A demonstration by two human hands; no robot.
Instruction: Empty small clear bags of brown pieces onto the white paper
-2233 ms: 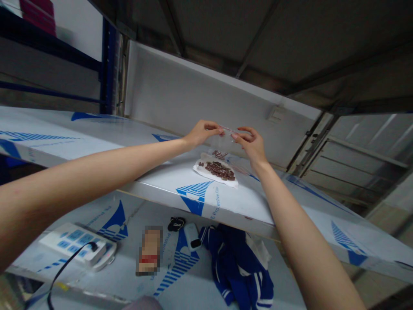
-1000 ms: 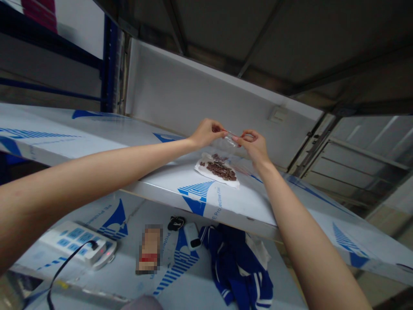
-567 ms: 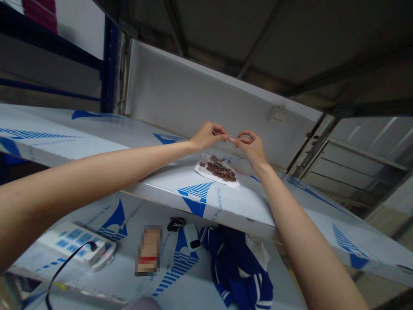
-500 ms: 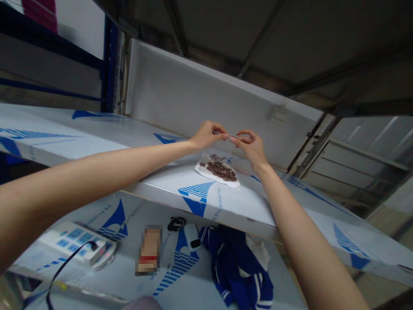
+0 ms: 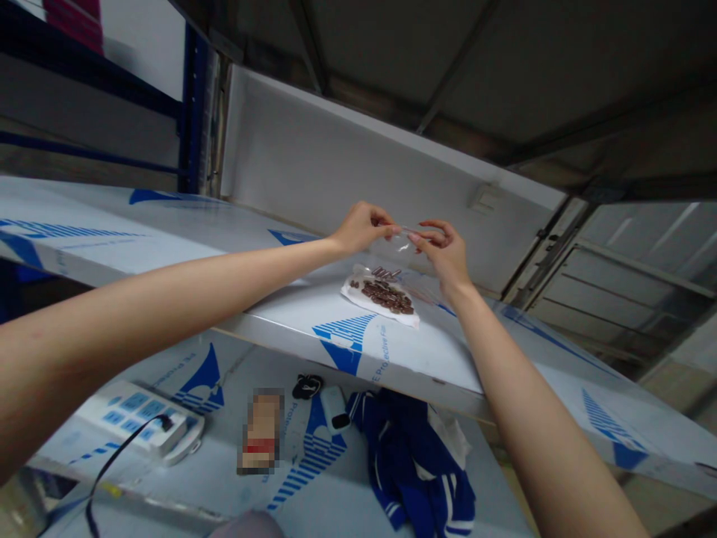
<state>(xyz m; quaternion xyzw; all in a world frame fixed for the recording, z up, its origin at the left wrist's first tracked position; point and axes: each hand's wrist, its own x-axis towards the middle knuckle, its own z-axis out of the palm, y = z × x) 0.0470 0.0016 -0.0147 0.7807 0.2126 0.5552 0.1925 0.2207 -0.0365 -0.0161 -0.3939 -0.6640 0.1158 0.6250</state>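
Observation:
A small clear plastic bag (image 5: 404, 240) is stretched between my two hands, above the upper shelf. My left hand (image 5: 365, 226) pinches its left side between thumb and fingers. The right side is pinched by my right hand (image 5: 447, 250), its index finger raised and bent. Below the bag, a heap of dark brown capsules (image 5: 388, 297) lies on a white paper sheet (image 5: 357, 300). Several capsules (image 5: 385, 273) lie in a row behind the heap. Whether the bag contains anything is too small to tell.
Blue-printed film covers the upper shelf (image 5: 280, 310). On the level below are a white power strip (image 5: 149, 422) with a black cable, a pixelated item (image 5: 262, 430), a black pouch-like object (image 5: 307, 386), a pale rounded device (image 5: 334, 409) and a blue garment (image 5: 406, 456). A dark panel (image 5: 381, 67) hangs overhead.
My hands have moved slightly apart, the right one shifting to the right. The clear bag now shows spread between them. The view has shifted slightly.

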